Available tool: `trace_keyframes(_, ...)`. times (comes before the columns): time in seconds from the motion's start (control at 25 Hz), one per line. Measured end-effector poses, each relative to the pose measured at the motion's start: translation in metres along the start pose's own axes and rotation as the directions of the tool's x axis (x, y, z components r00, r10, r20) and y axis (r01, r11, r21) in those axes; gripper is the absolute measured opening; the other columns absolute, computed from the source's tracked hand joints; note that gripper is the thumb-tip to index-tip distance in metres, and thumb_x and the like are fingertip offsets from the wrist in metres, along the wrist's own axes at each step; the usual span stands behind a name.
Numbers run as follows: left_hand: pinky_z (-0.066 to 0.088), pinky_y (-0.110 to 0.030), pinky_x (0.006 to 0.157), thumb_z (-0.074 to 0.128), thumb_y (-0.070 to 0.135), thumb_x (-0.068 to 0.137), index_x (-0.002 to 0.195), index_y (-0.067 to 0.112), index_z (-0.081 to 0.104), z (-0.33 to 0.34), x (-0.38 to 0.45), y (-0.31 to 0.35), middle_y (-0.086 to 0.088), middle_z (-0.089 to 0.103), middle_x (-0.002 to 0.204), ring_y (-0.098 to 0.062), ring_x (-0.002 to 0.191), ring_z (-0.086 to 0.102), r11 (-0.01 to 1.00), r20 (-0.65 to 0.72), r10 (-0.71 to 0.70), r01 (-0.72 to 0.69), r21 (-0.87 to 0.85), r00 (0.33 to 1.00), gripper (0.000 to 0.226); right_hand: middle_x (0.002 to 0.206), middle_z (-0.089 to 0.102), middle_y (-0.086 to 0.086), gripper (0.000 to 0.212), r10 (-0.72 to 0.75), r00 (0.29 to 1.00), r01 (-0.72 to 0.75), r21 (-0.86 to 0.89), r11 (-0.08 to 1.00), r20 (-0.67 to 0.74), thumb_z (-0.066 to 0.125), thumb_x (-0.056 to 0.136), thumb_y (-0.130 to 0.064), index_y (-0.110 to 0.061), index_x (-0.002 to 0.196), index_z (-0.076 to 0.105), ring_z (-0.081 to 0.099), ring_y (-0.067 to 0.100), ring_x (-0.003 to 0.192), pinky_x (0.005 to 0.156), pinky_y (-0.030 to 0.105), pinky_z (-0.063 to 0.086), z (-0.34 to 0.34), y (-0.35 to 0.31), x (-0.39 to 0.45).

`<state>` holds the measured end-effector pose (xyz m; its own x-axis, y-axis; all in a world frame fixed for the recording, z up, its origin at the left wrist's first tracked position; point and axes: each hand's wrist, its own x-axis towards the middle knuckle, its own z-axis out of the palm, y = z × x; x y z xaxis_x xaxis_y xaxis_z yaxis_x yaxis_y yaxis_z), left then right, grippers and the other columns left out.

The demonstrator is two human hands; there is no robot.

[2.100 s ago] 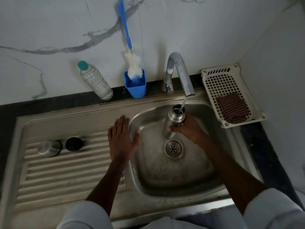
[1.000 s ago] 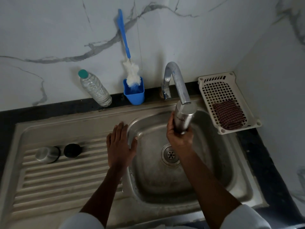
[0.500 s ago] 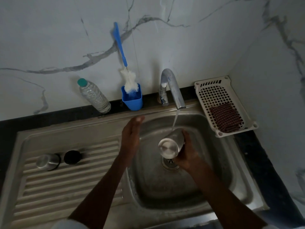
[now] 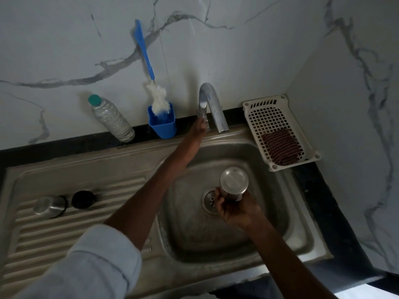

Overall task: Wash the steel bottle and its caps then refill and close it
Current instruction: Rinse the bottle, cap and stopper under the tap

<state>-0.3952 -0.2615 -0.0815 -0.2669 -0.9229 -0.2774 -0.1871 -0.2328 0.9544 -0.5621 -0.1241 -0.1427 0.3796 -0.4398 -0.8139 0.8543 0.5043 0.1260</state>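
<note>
My right hand [image 4: 236, 209] grips the steel bottle [image 4: 233, 183] over the sink basin [image 4: 278, 212], near the drain; its flat round base faces me, so the mouth points down and is hidden. My left hand [image 4: 199, 128] reaches to the back and closes on the tap handle at the foot of the tap [image 4: 212, 106]. No water shows at the spout. On the ribbed draining board [image 4: 64, 229] at the left lie the steel cap [image 4: 50, 206] and the black inner cap [image 4: 83, 199], side by side.
Against the marble wall stand a clear plastic bottle [image 4: 111, 119] with a green cap and a blue cup [image 4: 163, 124] holding a blue-handled bottle brush [image 4: 149, 67]. A white perforated basket [image 4: 278, 128] with a dark red scrub pad [image 4: 281, 146] sits right of the tap.
The bottle was held up under the running tap, then tipped over in the basin. My left hand left the sink rim and went up to the tap handle; the stream has stopped.
</note>
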Motion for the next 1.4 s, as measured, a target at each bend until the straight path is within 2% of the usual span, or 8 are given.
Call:
trace_keyframes(0.12, 0.050, -0.010, 0.081, 0.058, -0.011, 0.092, 0.163, 0.030, 0.030, -0.001, -0.060, -0.014, 0.009, 0.037, 0.158, -0.001, 0.124, 0.058, 0.981, 0.007, -0.066, 0.063, 0.185, 0.998, 0.086, 0.096, 0.072, 0.018, 0.064, 0.032, 0.999, -0.036, -0.111, 0.993, -0.030, 0.049, 0.094, -0.059, 0.001, 0.107, 0.068, 0.068, 0.029, 0.079, 0.071, 0.037, 0.052, 0.008, 0.009, 0.007)
trace_keyframes(0.24, 0.053, -0.014, 0.094, 0.080, -0.003, 0.085, 0.146, 0.040, 0.040, 0.023, -0.127, -0.042, 0.016, 0.053, 0.146, 0.014, 0.118, 0.057, 0.987, 0.142, -0.033, 0.010, 0.158, 0.989, 0.084, 0.094, 0.075, 0.013, 0.070, 0.020, 0.997, -0.038, -0.237, 0.971, -0.077, 0.041, 0.094, -0.065, -0.005, 0.113, 0.071, 0.071, 0.029, 0.079, 0.080, 0.039, 0.048, 0.014, 0.025, 0.007)
trace_keyframes(0.44, 0.057, -0.035, 0.099, 0.097, 0.042, 0.063, 0.125, 0.040, 0.061, 0.039, -0.161, -0.017, 0.017, 0.072, 0.118, -0.003, 0.114, 0.066, 0.997, -0.393, 0.066, -0.040, 0.073, 0.917, 0.072, 0.074, 0.074, 0.012, 0.088, -0.151, 0.979, -0.001, -0.738, 0.675, -0.139, 0.017, 0.096, -0.079, -0.008, 0.099, 0.069, 0.064, 0.025, 0.067, 0.064, 0.029, 0.044, 0.022, 0.044, -0.020)
trace_keyframes(0.64, 0.056, -0.026, 0.095, 0.094, 0.037, 0.075, 0.136, 0.029, 0.058, 0.014, -0.175, 0.023, 0.013, 0.071, 0.127, -0.009, 0.118, 0.067, 0.921, -0.556, 0.388, -0.328, 0.209, 0.735, 0.072, 0.066, 0.070, 0.009, 0.050, -0.801, 0.547, 0.526, -0.844, 0.103, 0.243, 0.041, 0.107, -0.052, -0.009, 0.094, 0.064, 0.067, 0.023, 0.061, 0.059, 0.032, 0.053, 0.009, 0.032, -0.026)
trace_keyframes(0.76, 0.059, -0.027, 0.086, 0.094, 0.049, 0.070, 0.131, 0.026, 0.063, 0.022, -0.178, 0.010, 0.012, 0.073, 0.118, -0.009, 0.106, 0.072, 0.942, -0.617, 0.311, -0.151, 0.299, 0.722, 0.073, 0.081, 0.071, 0.003, 0.034, -0.783, 0.516, 0.404, -0.905, -0.135, 0.347, 0.051, 0.103, -0.050, -0.018, 0.099, 0.062, 0.070, 0.024, 0.080, 0.079, 0.046, 0.058, 0.000, 0.035, -0.027)
trace_keyframes(0.96, 0.059, -0.024, 0.087, 0.094, 0.041, 0.070, 0.128, 0.027, 0.062, 0.030, -0.190, 0.003, 0.006, 0.074, 0.120, -0.006, 0.106, 0.071, 0.927, -0.687, 0.374, -0.240, 0.287, 0.623, 0.068, 0.088, 0.067, -0.003, 0.026, -0.699, 0.501, 0.378, -0.855, -0.353, 0.510, 0.056, 0.104, -0.033, -0.014, 0.121, 0.054, 0.063, 0.013, 0.078, 0.074, 0.026, 0.041, 0.000, 0.048, -0.030)
trace_keyframes(1.16, 0.061, -0.036, 0.087, 0.097, 0.038, 0.070, 0.125, 0.023, 0.067, 0.013, -0.215, -0.019, 0.010, 0.076, 0.115, -0.010, 0.104, 0.073, 0.967, -0.761, 0.253, -0.175, 0.184, 0.598, 0.064, 0.097, 0.068, -0.002, 0.025, -0.625, 0.542, 0.349, -0.827, -0.441, 0.562, 0.063, 0.098, -0.030, -0.026, 0.121, 0.054, 0.068, 0.016, 0.085, 0.072, 0.033, 0.055, 0.001, 0.066, -0.017)
trace_keyframes(1.4, 0.062, -0.035, 0.083, 0.094, 0.033, 0.076, 0.117, 0.025, 0.071, -0.085, -0.284, -0.016, 0.011, 0.078, 0.102, -0.010, 0.093, 0.076, 0.960, -0.942, 0.188, -0.254, 0.117, 0.279, 0.048, 0.097, 0.067, -0.005, 0.029, -0.480, 0.522, 0.410, -0.701, -0.584, 0.705, 0.064, 0.093, -0.020, -0.027, 0.121, 0.058, 0.065, 0.016, 0.084, 0.076, 0.031, 0.051, 0.015, 0.120, -0.005)
